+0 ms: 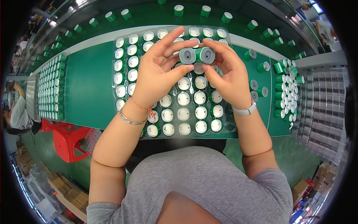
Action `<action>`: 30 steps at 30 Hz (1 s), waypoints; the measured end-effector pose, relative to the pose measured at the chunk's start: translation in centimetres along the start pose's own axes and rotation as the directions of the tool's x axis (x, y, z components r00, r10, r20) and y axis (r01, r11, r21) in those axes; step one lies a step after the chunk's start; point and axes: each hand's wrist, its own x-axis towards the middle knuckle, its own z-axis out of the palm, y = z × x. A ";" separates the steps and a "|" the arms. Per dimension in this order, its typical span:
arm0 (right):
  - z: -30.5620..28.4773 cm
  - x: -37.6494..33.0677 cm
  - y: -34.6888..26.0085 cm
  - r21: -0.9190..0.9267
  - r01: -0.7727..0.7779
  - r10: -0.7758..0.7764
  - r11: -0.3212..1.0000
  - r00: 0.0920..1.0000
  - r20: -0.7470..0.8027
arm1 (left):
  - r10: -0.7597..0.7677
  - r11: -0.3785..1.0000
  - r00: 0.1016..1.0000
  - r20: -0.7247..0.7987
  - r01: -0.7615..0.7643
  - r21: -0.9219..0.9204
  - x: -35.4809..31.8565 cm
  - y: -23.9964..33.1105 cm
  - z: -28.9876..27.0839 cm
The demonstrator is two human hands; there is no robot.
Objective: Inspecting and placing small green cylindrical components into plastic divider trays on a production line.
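Observation:
Side by side above the tray, two short green cylinders are held up with their grey ends toward me. My left hand pinches the left green cylinder between thumb and fingers. The right green cylinder sits between the thumb and fingertips of my right hand. The two cylinders look as if they touch. Below my hands lies a clear plastic tray, filled with rows of similar green cylinders showing white round ends, such as this white-ended cylinder. My hands hide part of the tray.
Loose grey-ended cylinders stand right of the tray, beside a cluster of white-ended cylinders. Stacked clear trays are at far right. Another filled tray lies left. Cylinders line a green belt beyond. A red stool stands lower left.

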 end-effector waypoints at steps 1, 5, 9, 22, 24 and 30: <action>0.0 0.0 0.1 0.012 0.006 -0.006 1.000 1.000 0.003 | 0.011 1.000 1.000 0.012 -0.011 -0.005 0.0 0.0 0.0; 0.1 -0.1 -0.1 0.002 0.050 -0.050 0.999 0.999 0.008 | 0.053 0.999 0.998 0.045 -0.053 -0.008 0.1 -0.4 -0.1; 0.0 -0.2 -0.1 -0.034 0.053 -0.053 0.998 0.998 0.019 | 0.064 0.998 0.996 0.056 -0.064 0.002 0.0 -0.3 0.0; 0.2 -0.1 0.3 0.006 0.108 -0.108 0.994 0.994 -0.023 | 0.098 0.988 0.990 0.096 -0.109 0.106 0.1 -0.6 -0.4; 0.2 -0.1 0.2 0.007 0.082 -0.082 0.997 0.997 0.014 | 0.104 0.988 0.990 0.093 -0.113 0.105 0.2 -0.7 -0.5; 0.3 0.0 0.1 -0.034 0.035 -0.034 0.999 0.999 0.037 | 0.069 0.988 0.996 0.049 -0.075 0.133 0.1 -0.5 -0.5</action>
